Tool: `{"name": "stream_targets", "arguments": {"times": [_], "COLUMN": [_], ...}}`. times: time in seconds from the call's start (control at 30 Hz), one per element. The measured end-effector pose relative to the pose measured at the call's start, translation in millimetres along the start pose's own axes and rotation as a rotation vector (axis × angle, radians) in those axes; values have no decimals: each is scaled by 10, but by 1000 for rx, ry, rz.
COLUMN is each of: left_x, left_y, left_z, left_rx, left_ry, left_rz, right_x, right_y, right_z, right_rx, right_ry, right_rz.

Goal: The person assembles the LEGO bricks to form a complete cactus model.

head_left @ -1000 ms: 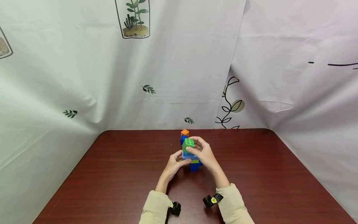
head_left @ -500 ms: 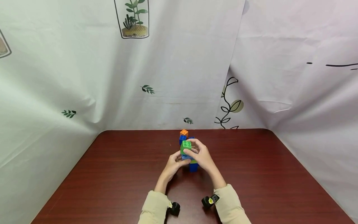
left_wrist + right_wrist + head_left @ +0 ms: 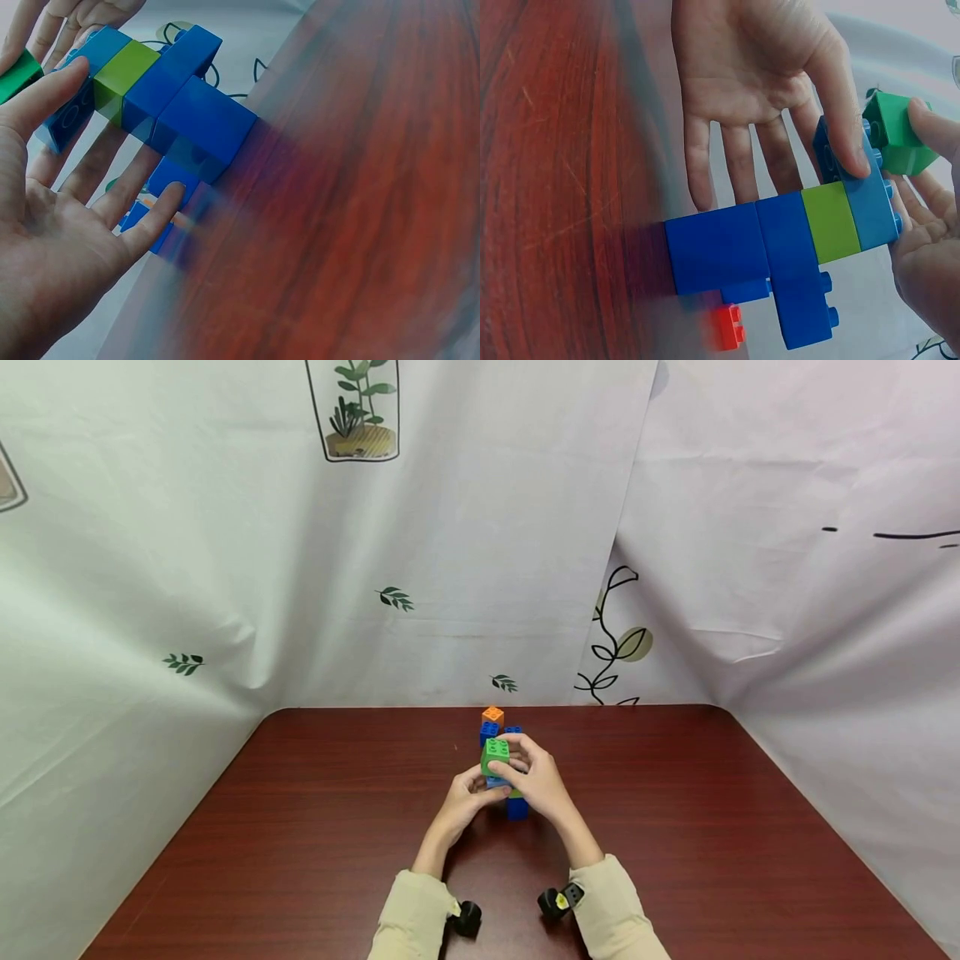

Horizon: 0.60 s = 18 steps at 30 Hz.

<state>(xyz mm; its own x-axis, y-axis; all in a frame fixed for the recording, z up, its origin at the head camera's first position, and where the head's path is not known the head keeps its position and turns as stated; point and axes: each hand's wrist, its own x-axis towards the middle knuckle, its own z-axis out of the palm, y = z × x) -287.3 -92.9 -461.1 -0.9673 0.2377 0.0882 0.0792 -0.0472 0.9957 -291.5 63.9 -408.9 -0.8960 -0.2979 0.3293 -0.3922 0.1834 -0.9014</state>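
My right hand (image 3: pixel 543 783) pinches a bright green toy brick (image 3: pixel 496 755) between thumb and fingers, at the left end of a stacked model. The top of that model is a lighter blue brick (image 3: pixel 868 199), over a lime brick (image 3: pixel 831 223) and dark blue bricks (image 3: pixel 716 247) that stand on the table. With its thumb on one side and fingers behind, my left hand (image 3: pixel 67 217) holds the lighter blue brick's overhanging end. In the right wrist view the green brick sits tilted, close over the studs.
Behind the model, an orange brick (image 3: pixel 492 715) tops a blue brick (image 3: pixel 488 732) near the far edge of the brown table (image 3: pixel 360 810). The right wrist view also shows a red brick (image 3: pixel 731 328). A patterned white cloth (image 3: pixel 487 527) hangs behind the table.
My right hand has shifted slightly left and nearer with the green brick, which now covers more of the lighter blue brick. The left hand keeps its hold.
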Motion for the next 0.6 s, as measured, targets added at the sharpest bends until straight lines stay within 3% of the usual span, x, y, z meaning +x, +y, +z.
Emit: {"name": "stream_targets", "arguments": {"times": [0.27,0.5,0.6], "left_x": [-12,12,21], "left_y": [6,-15,-33], "left_z": [11,11,10], "left_rx": [-3,-6,8], "left_ry": [11,31,40], "left_rz": [4,10,16], "right_x": [-3,-80,-52], "right_y": [-9,-248,-142], "right_z": [30,49,71], "right_rx": [-33,-84,-93], "right_ry": [16,36,56], "right_rz": [35,3,0]}}
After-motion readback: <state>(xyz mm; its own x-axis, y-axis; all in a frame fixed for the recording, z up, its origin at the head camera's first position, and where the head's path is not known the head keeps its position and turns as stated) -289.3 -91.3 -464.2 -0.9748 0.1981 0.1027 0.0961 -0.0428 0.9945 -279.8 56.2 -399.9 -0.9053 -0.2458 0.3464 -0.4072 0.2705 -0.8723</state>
